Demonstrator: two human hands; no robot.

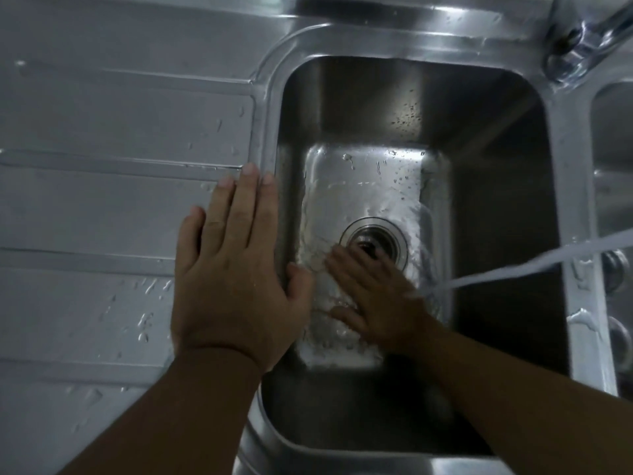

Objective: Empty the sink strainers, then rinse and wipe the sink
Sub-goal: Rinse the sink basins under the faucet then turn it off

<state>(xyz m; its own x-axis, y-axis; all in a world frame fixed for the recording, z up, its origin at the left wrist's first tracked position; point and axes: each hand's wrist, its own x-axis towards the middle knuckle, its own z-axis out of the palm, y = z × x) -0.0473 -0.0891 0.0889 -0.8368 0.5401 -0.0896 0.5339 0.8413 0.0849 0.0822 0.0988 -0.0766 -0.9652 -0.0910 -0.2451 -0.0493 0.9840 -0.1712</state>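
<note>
A stainless steel sink basin (496, 217) fills the middle of the head view, its floor wet and rippling. The round drain (375, 240) sits in the floor with its opening dark; I cannot tell whether a strainer is in it. My right hand (373, 293) lies flat and blurred on the wet floor, fingers spread, its fingertips at the drain's near edge, holding nothing. A stream of water (534, 264) comes in from the right and lands by that hand's wrist. My left hand (236, 265) rests flat, fingers together, on the sink's left rim.
A ribbed steel drainboard (120, 200) with scattered droplets stretches to the left. The chrome faucet base (575, 46) stands at the top right. Part of a second basin (613, 166) shows at the right edge.
</note>
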